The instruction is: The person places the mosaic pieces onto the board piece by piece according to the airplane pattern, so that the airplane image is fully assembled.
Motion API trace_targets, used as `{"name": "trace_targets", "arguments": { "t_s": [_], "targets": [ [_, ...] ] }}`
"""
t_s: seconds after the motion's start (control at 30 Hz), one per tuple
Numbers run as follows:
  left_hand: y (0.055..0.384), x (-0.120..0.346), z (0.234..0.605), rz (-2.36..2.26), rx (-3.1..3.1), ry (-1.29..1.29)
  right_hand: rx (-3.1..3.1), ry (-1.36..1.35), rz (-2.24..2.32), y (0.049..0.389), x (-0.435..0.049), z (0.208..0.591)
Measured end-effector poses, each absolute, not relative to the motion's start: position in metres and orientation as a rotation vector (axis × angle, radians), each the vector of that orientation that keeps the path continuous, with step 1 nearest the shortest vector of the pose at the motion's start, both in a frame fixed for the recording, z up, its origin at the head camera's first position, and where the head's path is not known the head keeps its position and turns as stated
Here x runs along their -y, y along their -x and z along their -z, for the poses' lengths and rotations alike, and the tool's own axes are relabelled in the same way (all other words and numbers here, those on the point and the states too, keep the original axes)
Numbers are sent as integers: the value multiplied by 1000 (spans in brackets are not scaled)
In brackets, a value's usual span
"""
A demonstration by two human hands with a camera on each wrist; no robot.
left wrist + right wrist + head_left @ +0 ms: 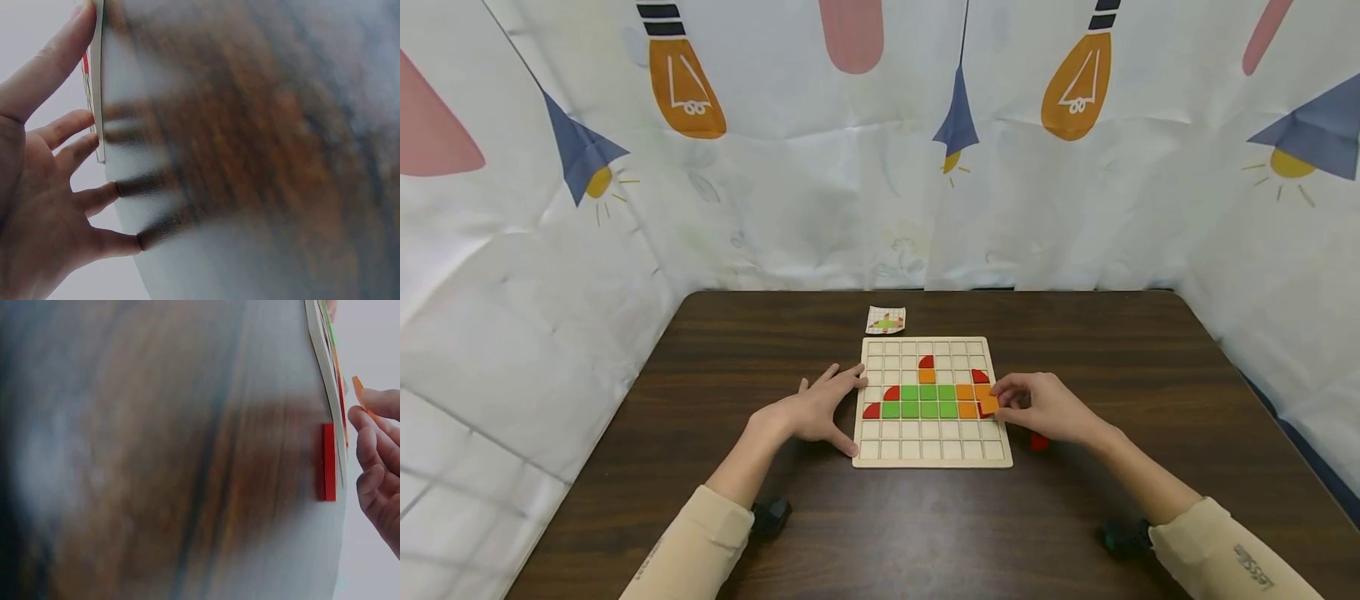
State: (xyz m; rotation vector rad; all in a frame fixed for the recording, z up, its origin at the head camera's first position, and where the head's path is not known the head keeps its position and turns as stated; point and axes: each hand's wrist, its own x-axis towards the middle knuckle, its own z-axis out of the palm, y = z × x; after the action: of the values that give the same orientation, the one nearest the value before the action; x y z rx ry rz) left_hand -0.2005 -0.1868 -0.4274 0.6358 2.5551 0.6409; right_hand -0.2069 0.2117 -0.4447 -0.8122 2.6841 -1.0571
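Observation:
A light wooden grid board (917,452) lies on the dark table, with green square tiles (928,400), orange square tiles (966,401) and red quarter-round tiles (891,393) set in its cells. My right hand (1047,407) pinches an orange square tile (988,401) between thumb and fingers over the board's right side; in the right wrist view that orange tile (358,389) is tilted and seen edge-on. Partly under it shows a bit of red. With fingers spread, my left hand (811,411) touches the board's left edge. In the left wrist view, the left hand's (56,206) fingertips reach the board and table.
A small picture card (886,320) with a coloured grid pattern lies behind the board. Beside the board's right edge, a red piece (1039,442) rests on the table (760,333), partly hidden by my right hand. A white printed curtain (850,217) surrounds the table.

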Motion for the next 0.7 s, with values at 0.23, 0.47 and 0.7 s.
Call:
{"name": "trace_targets", "arguments": {
  "t_s": [0.23, 0.47, 0.7],
  "targets": [
    [201, 187, 426, -639, -2562, -628, -2649, 843, 1090, 203, -201, 445],
    [201, 187, 425, -637, -2560, -631, -2615, 869, 1100, 201, -190, 446],
    [200, 187, 426, -638, -2555, -631, -2588, 907, 1082, 199, -177, 442]
  ]
}}
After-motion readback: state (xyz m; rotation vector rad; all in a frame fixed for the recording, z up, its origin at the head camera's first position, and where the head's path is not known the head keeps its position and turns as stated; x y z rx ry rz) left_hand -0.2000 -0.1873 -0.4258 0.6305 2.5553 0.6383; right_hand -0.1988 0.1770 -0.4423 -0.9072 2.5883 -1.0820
